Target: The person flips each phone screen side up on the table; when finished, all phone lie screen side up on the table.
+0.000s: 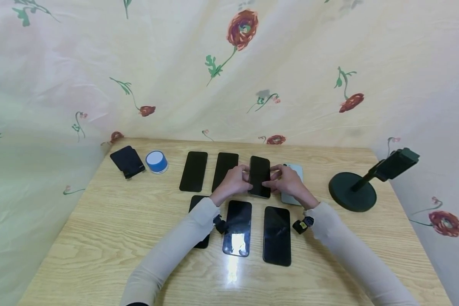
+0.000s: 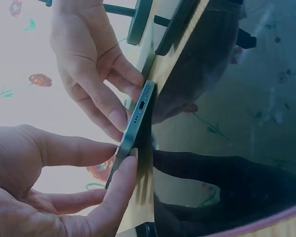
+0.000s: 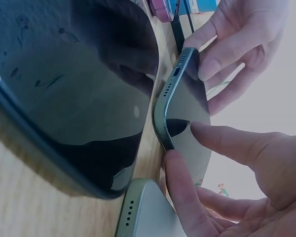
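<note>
A black-screened smartphone (image 1: 259, 176) with a pale green edge is held between both hands in the back row. My left hand (image 1: 234, 182) pinches its left edge with thumb and fingers. At the opposite edge my right hand (image 1: 288, 182) grips it, the thumb (image 3: 232, 140) over the screen side. The phone's bottom edge (image 2: 141, 105) with its charging port faces the left wrist camera, and its lower end looks slightly raised. A pale blue smartphone (image 1: 292, 199) lies partly under my right hand. Another black phone (image 1: 225, 163) lies beside my left hand, partly covered by it.
More phones lie on the wooden table (image 1: 130, 229): one at back left (image 1: 193, 172), and a front row with a left (image 1: 203, 244), middle (image 1: 237, 221) and right phone (image 1: 277, 236). A blue round speaker (image 1: 157, 162), a black folded stand (image 1: 128, 161) and a dark round-based stand (image 1: 352, 191) flank them.
</note>
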`<action>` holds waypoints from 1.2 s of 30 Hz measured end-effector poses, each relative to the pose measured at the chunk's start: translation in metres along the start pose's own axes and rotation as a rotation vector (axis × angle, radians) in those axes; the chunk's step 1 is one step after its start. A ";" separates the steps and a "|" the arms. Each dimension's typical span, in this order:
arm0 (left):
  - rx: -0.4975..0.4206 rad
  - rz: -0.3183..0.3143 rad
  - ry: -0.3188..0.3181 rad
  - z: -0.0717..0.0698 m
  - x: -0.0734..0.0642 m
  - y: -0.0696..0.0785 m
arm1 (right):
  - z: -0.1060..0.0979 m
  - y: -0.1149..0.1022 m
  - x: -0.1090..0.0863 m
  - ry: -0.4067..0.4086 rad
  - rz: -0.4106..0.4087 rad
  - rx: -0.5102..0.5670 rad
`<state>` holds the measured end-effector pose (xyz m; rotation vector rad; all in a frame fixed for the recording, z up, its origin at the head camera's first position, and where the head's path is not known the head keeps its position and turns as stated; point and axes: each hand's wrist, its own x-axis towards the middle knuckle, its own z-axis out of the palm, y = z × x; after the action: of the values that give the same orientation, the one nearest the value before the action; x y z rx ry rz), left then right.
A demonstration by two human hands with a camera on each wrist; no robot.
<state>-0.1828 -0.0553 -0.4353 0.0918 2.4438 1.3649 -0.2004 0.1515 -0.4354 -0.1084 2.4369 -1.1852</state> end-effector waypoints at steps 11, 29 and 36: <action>0.057 -0.016 -0.041 0.000 0.000 -0.001 | 0.002 -0.002 -0.002 0.008 0.014 -0.045; 0.191 -0.061 -0.044 0.001 0.003 0.005 | 0.000 -0.002 -0.002 0.013 0.030 -0.050; 0.234 -0.092 -0.048 0.002 0.003 0.010 | -0.001 0.001 0.000 0.008 0.047 -0.041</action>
<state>-0.1860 -0.0482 -0.4288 0.0669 2.5241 1.0236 -0.2012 0.1526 -0.4353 -0.0589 2.4571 -1.1180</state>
